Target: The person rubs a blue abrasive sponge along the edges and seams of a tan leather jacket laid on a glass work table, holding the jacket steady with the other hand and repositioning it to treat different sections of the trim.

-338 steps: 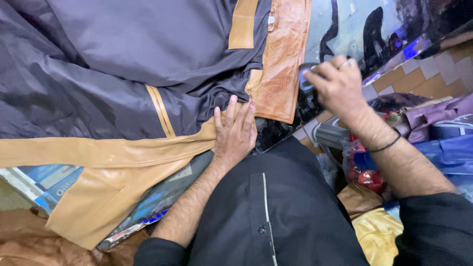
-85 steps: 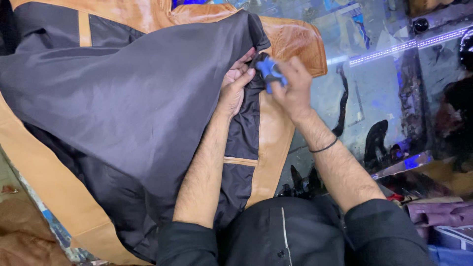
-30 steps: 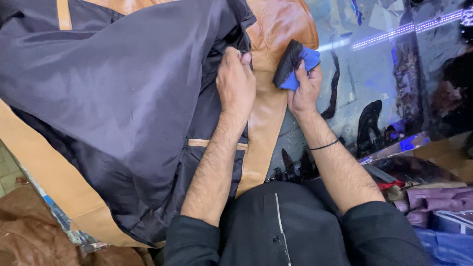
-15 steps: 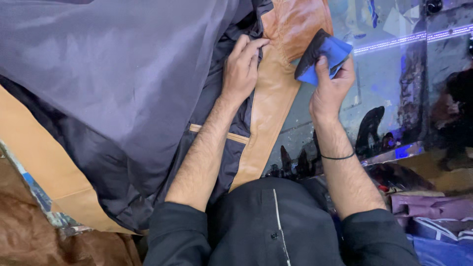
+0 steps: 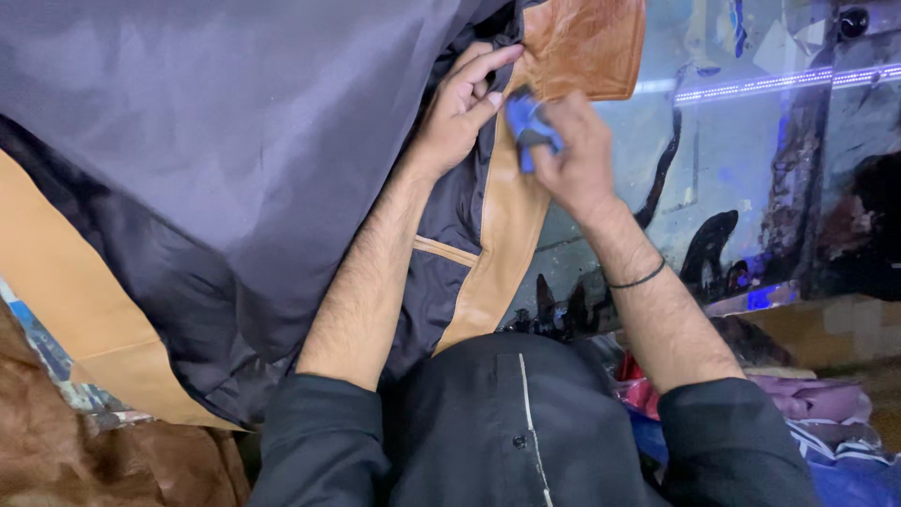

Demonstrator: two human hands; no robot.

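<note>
The right hand [image 5: 577, 160] is closed around a bunched blue cloth [image 5: 528, 127], pressing it on the tan leather strip [image 5: 507, 235] of the jacket just beneath its fingers. Beside it, the left hand [image 5: 460, 108] pinches the dark lining [image 5: 235, 131], fingers curled at the seam.

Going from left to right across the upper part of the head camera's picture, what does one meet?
Dark lining fabric → left hand → blue cloth held in the right hand → glass tabletop.
</note>
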